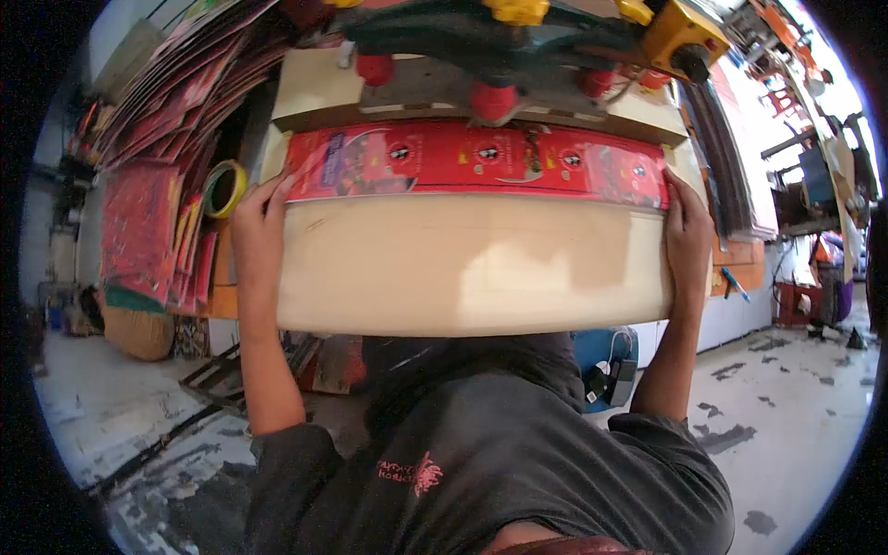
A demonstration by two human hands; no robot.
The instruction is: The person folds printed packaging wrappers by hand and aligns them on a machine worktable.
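Note:
A long red printed sheet [444,159], with dark logos and food pictures, lies across a cream-coloured board [398,268] in front of me. My left hand [259,217] is at the sheet's left end, its fingers closed on the edge. At the opposite end, my right hand [689,222] grips the right edge the same way. Just beyond the sheet's far edge stands a dark green machine [425,35] with red round feet [493,102]. The fingertips are partly hidden at both edges.
Stacks of red printed sheets [139,222] stand at the left, beside a yellow tape roll [224,189]. A yellow control box [683,42] with a black knob hangs at upper right. A stack of boards [740,157] and a blue pen [735,284] lie to the right.

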